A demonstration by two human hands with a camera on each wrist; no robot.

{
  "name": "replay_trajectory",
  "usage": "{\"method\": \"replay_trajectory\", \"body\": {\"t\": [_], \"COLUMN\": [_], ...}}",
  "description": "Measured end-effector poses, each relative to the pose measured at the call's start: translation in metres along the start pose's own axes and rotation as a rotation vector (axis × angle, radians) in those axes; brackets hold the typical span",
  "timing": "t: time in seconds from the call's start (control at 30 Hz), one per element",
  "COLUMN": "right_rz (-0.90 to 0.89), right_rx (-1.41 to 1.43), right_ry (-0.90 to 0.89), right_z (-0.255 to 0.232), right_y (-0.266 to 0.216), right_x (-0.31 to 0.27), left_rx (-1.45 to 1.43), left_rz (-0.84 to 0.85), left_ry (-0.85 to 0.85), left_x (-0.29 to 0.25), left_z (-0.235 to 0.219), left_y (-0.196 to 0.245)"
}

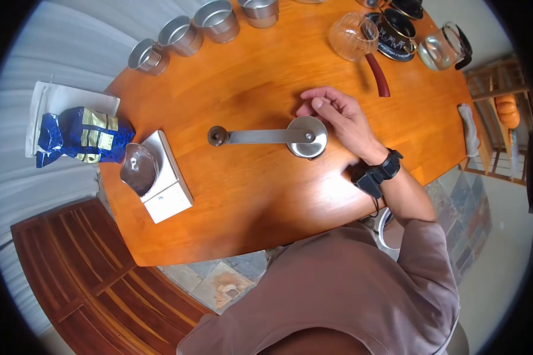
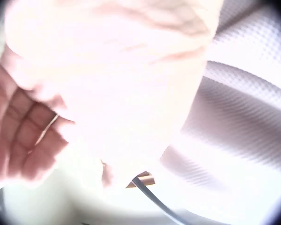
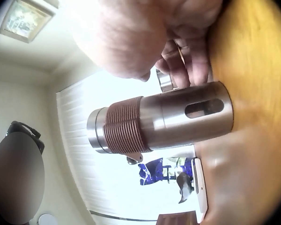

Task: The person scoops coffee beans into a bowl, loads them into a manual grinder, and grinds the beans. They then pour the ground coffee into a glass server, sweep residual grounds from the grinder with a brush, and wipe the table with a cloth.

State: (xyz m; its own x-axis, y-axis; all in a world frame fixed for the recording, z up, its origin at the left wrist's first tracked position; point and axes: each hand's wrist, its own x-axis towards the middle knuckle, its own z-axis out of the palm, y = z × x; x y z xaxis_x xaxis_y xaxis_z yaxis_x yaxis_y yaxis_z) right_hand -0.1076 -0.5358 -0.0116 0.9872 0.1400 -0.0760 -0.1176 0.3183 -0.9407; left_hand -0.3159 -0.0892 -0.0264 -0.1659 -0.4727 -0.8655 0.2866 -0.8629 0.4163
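Observation:
A steel hand coffee grinder [image 1: 317, 149] stands upright on the wooden table, its crank pointing left to a dark knob [image 1: 218, 136]. A ribbed brown band [image 3: 126, 125] wraps the body, which has a slot window low down in the right wrist view. Just to the right of it is my right hand [image 1: 350, 125], fingers loosely bent, beside the body and not around it. My left hand [image 2: 98, 84] is out of the head view. In the left wrist view it hangs washed out by light, near pale cloth, with loosely curled fingers and nothing seen in them.
At left, a white scale [image 1: 167, 203] bears a dark shiny dish [image 1: 140, 170], with a blue bag [image 1: 103, 133] behind. Several steel cups [image 1: 217, 22] line the far edge. A glass pot with a red handle [image 1: 378, 76] and a glass carafe [image 1: 437, 52] stand far right.

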Motion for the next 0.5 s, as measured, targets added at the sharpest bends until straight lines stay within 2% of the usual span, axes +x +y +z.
{"method": "replay_trajectory", "body": {"t": [0.13,0.23,0.37,0.43,0.5], "right_rz": [0.033,0.031,-0.026,0.066,0.057], "right_rx": [-0.065,-0.085,-0.031,-0.072,-0.094], "right_ry": [-0.022,-0.028,-0.024,-0.052,-0.047], "right_z": [0.001,0.003,-0.002,-0.005,-0.002], "right_y": [-0.008,0.001,-0.002,-0.004,-0.006], "right_x": [0.002,-0.001,0.003,0.0,0.0], "left_rx": [-0.008,-0.047,-0.013,0.001,0.008], "left_rz": [0.048,0.051,0.066,0.068,0.06], "left_ry": [0.015,0.028,0.068,0.066,0.065], "left_x": [0.018,0.019,0.025,0.027,0.025], "left_z": [-0.001,0.017,-0.007,-0.013,-0.019], "left_y": [0.008,0.006,0.014,0.015,0.015]}}
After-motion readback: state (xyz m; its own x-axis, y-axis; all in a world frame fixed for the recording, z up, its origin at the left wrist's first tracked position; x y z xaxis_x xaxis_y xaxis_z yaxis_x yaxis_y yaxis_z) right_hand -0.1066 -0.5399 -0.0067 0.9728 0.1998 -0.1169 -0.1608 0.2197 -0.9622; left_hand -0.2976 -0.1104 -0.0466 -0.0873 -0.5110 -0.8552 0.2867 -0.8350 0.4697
